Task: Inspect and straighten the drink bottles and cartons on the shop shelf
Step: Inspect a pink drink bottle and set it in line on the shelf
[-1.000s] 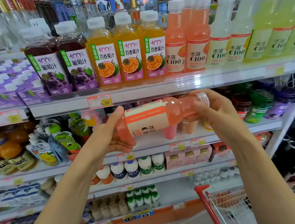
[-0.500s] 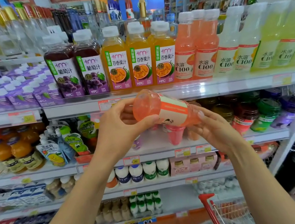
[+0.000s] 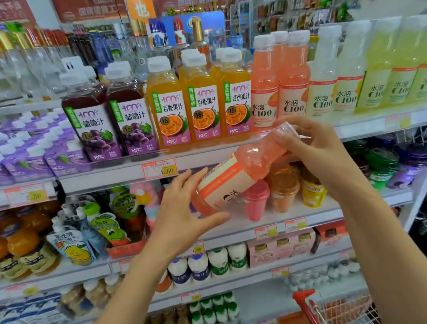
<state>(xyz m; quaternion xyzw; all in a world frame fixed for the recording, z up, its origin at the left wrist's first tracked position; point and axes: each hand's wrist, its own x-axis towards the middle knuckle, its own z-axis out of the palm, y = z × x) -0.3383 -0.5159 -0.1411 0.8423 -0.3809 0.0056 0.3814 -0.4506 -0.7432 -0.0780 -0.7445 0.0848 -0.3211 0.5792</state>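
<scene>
— Shop shelving stocked with drinks fills the view. What stands on the upper tier [image 3: 234, 147]?

— From the left: purple cartons [image 3: 28, 161], 2 dark grape juice bottles [image 3: 91, 122], 3 orange passion-fruit bottles [image 3: 202, 109] in the front row, pink C100 bottles [image 3: 289, 92], then pale and yellow-green bottles [image 3: 395, 82]. All are upright with white caps.

— And the bottle being checked?

— 1 pink bottle [image 3: 235, 175] is off the shelf, in the air just in front of the upper tier's edge, beside the price tag [image 3: 159, 168]. It is tilted, with its cap [image 3: 284, 129] up to the right, its base down to the left and its label towards the camera.

— Who has it?

— The right hand [image 3: 320, 155] has fingers and thumb curled round the neck at the cap. The left hand [image 3: 183, 208] is spread, with fairly straight fingers. Its thumb lies under the base and its fingertips reach the label's edge. Whether they press on it I cannot tell.

— What lies behind?

— Lidded cups [image 3: 255, 199], pink and orange, stand on the tier below, with fruit pouches [image 3: 102, 227] further left. Low on the right is a trolley [image 3: 306, 300] with a red handle.
</scene>
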